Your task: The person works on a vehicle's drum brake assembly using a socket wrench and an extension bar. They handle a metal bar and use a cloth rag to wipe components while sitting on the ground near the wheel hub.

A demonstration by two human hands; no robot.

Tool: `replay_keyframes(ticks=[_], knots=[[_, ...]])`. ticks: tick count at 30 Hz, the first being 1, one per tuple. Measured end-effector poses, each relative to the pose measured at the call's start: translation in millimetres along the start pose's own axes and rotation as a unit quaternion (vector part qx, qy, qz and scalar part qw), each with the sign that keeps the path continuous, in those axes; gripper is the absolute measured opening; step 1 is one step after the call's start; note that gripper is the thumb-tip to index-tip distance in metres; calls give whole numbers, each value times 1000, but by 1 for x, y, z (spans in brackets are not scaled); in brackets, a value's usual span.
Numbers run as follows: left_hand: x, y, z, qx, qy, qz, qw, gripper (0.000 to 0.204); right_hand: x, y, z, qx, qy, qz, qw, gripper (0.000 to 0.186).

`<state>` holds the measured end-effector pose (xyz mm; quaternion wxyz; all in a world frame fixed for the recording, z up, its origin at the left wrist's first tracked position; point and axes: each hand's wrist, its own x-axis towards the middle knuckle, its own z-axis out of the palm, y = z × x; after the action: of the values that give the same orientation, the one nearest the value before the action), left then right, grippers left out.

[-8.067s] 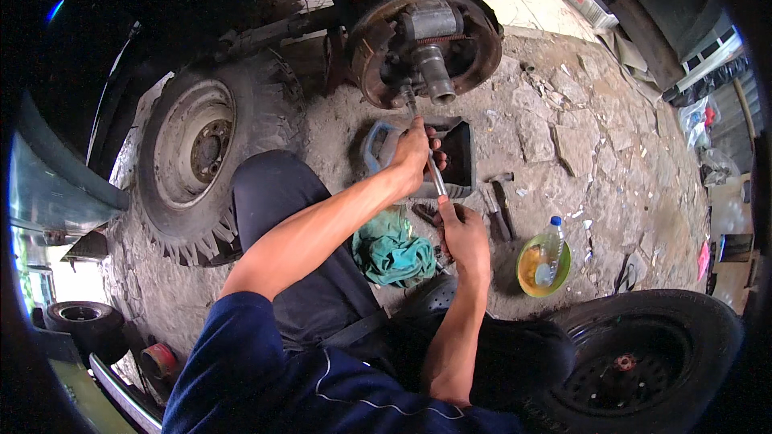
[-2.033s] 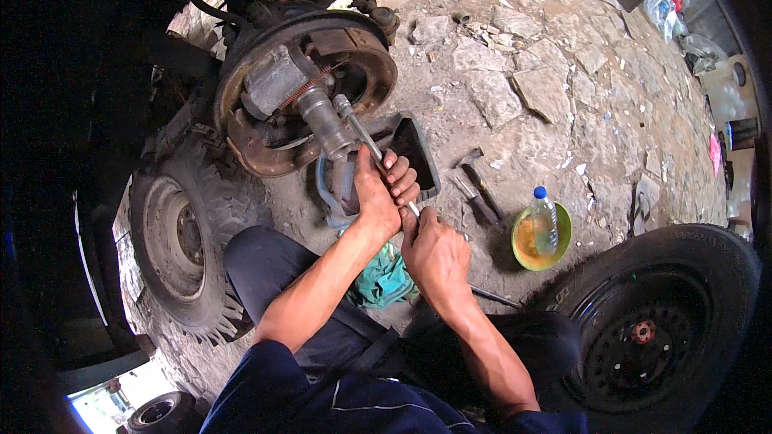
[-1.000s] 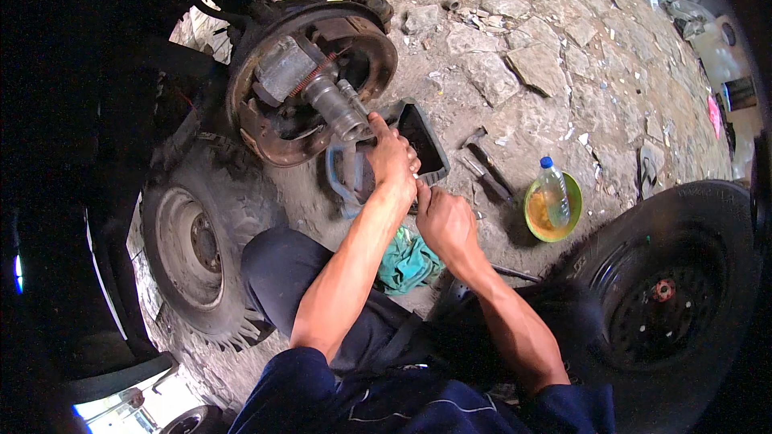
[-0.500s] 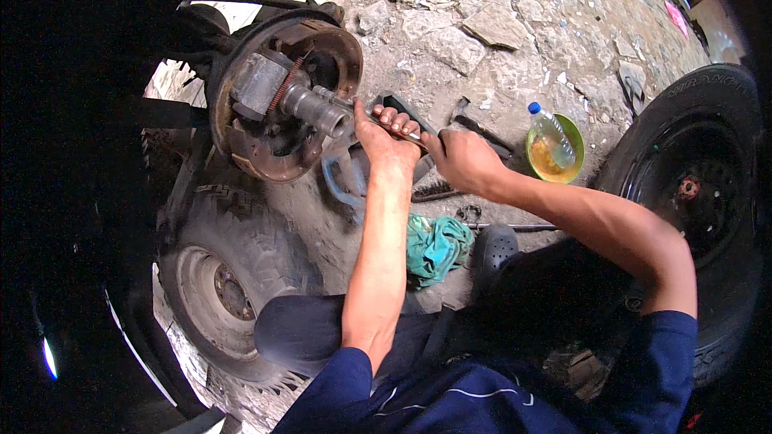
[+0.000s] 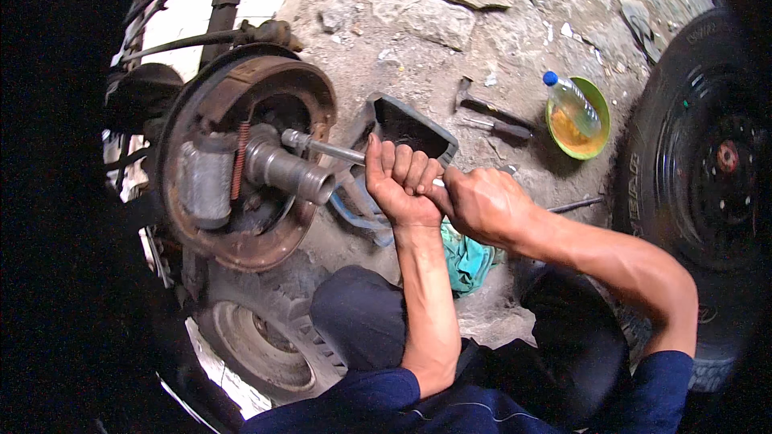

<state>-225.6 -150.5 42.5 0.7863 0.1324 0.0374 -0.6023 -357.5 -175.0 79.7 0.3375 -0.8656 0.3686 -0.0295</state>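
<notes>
Both of my hands grip a long metal socket wrench [image 5: 338, 150] that slants left toward an open drum brake [image 5: 321, 104]. My left hand [image 5: 406, 181] is closed around its bar, knuckles up. Pressed against it, my right hand [image 5: 489, 207] is closed around the near end. The socket end lies beside the hollow steel spindle [image 5: 291, 175], on its far side; I cannot tell whether it sits on a bolt. A rust-red coil spring [image 5: 240, 159] and a grey finned metal block [image 5: 205, 185] are on the brake left of the spindle.
A dark open-topped tray [image 5: 412, 123] lies beyond my hands. Farther right are a hammer [image 5: 494, 111], a screwdriver [image 5: 507, 128] and a green bowl [image 5: 607, 96] holding a plastic bottle [image 5: 575, 108]. A teal cloth [image 5: 466, 261] lies below my hands. Tyres stand right [image 5: 643, 137] and lower left [image 5: 297, 305].
My view has shifted and the brake shows nearer the left. The wrench's socket end now reaches past the spindle's open end, deeper toward the brake. Both hands keep their grip.
</notes>
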Motion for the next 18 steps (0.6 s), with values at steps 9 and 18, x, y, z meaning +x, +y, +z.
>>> replay_keyframes(ticks=[9,18], knots=[[0,-1,24,135,218,37,966,44,34,15,-26,332,-337,185,861,63],[-17,10,-4,-34,32,-6,999,44,11,-20,-9,-12,-82,139,987,63]])
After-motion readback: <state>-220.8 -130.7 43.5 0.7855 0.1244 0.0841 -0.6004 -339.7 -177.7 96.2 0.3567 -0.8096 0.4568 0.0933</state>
